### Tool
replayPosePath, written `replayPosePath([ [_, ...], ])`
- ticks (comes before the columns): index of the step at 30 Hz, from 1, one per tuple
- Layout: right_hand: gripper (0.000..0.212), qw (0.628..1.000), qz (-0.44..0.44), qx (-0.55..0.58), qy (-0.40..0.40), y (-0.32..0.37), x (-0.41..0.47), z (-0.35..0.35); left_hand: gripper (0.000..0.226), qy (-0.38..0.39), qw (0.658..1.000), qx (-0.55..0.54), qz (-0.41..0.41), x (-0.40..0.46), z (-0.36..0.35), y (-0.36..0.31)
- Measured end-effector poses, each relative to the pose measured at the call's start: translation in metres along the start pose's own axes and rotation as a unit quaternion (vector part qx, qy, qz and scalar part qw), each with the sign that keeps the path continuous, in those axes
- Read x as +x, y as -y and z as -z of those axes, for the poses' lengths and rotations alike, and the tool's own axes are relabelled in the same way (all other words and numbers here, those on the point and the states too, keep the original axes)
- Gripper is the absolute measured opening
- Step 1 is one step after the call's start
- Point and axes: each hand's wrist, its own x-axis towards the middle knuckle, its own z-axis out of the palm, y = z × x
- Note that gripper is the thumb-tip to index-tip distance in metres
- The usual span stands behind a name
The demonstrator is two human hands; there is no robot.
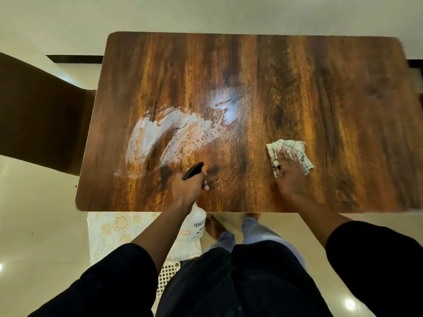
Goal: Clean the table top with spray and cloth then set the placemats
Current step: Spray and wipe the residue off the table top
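The dark wood-grain table [297,88] bears a whitish wet smear [146,138] on its left half. A spray bottle [191,225], clear with a black trigger head, is tilted over the near edge. A checked cloth [295,145] lies crumpled flat right of centre. Pale patterned placemats [109,229] lie below the near left edge.

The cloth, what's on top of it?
The right hand lies flat on the checked cloth, pressing it onto the table. The cloth's middle is hidden beneath the hand.
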Motion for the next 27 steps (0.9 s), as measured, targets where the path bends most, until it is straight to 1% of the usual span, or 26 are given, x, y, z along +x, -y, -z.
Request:
replayPosePath([
  [3,0.066,0.999,-0.051,0.009,-0.009,-0.008,-0.018,0.001,0.021,0.017,1.0,0.013,-0.003,-0.002,-0.016,-0.005],
  [5,0.068,0.998,-0.052,0.034,-0.019,0.001,-0.033,-0.006,0.019,0.031,0.999,0.008,0.0,-0.005,-0.025,-0.008],
  [6,0.07,0.998,-0.036,0.041,-0.021,0.009,-0.042,-0.013,0.017,0.036,0.999,0.004,0.004,-0.007,-0.029,-0.01],
  [9,0.078,0.996,0.065,0.056,-0.002,0.036,-0.067,-0.039,0.009,0.038,0.999,0.0,-0.009,-0.009,-0.037,-0.012],
  [11,0.079,0.987,0.141,0.062,0.041,0.061,-0.078,-0.056,0.011,0.027,1.0,0.004,-0.003,-0.013,-0.038,-0.015],
  [12,0.075,0.979,0.184,0.06,0.064,0.075,-0.082,-0.063,0.022,0.013,1.0,0.002,0.006,-0.013,-0.038,-0.015],
  [13,0.074,0.969,0.225,0.06,0.083,0.088,-0.086,-0.07,0.039,-0.004,1.0,0.0,0.011,-0.013,-0.037,-0.014],
  [14,0.078,0.961,0.254,0.057,0.095,0.099,-0.09,-0.075,0.05,-0.02,1.0,0.002,0.018,-0.014,-0.036,-0.015],
  [15,0.085,0.956,0.27,0.053,0.104,0.105,-0.092,-0.079,0.051,-0.033,0.999,0.003,0.017,-0.013,-0.033,-0.014],
  [17,0.095,0.952,0.278,0.051,0.115,0.104,-0.089,-0.079,0.028,-0.048,0.999,0.005,0.017,-0.013,-0.029,-0.015],
  [18,0.095,0.949,0.284,0.059,0.122,0.102,-0.086,-0.073,0.018,-0.051,0.999,0.008,0.013,-0.014,-0.026,-0.015],
  [20,0.08,0.942,0.296,0.094,0.127,0.094,-0.076,-0.059,0.015,-0.046,0.999,0.016,0.002,-0.011,-0.022,-0.013],
  [21,0.072,0.943,0.289,0.111,0.124,0.09,-0.069,-0.052,0.016,-0.037,0.999,0.017,0.002,-0.011,-0.02,-0.013],
  [22,0.068,0.949,0.27,0.112,0.118,0.087,-0.06,-0.043,0.017,-0.031,0.999,0.018,0.002,-0.01,-0.018,-0.012],
  [25,0.077,0.98,0.165,0.065,0.086,0.072,-0.026,-0.027,0.022,-0.031,1.0,-0.002,0.0,-0.01,-0.014,-0.011],
  [27,0.08,0.991,0.108,0.055,0.062,0.061,-0.001,-0.02,0.016,-0.034,0.999,-0.016,-0.009,-0.011,-0.011,-0.012],
])
